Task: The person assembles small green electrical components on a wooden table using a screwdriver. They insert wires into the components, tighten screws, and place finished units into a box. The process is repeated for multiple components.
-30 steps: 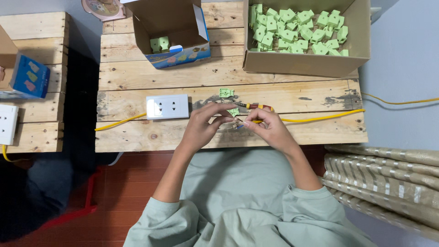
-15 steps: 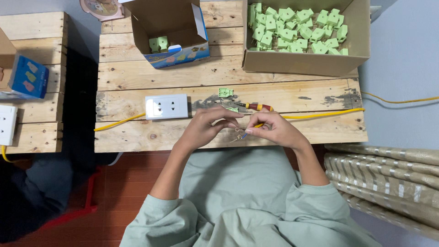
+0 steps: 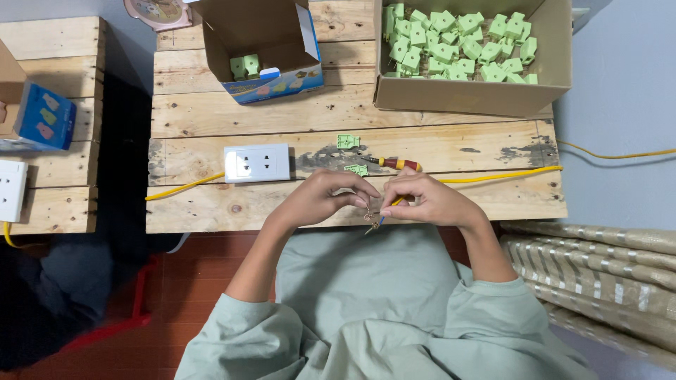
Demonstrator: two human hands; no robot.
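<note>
My left hand point(image 3: 320, 199) and my right hand point(image 3: 426, 199) meet over the near edge of the wooden pallet table point(image 3: 211, 112). Their fingertips pinch the stripped end of a yellow cable point(image 3: 493, 176), whose bare copper strands point(image 3: 371, 219) hang between them. Just beyond my hands lie a red-and-yellow screwdriver point(image 3: 394, 163) and two small green plastic parts point(image 3: 348, 141). A white socket plate point(image 3: 257, 162) sits to the left with a yellow cable point(image 3: 184, 187) running out of it.
A large cardboard box point(image 3: 479, 98) full of several green parts stands at the back right. A smaller open box point(image 3: 271, 49) with two green parts is at the back left. Another pallet table point(image 3: 49, 176) with a blue box point(image 3: 44, 118) is on the left.
Both hands have drawn slightly back toward my body, off the table's edge, still working the cable end between the fingertips.
</note>
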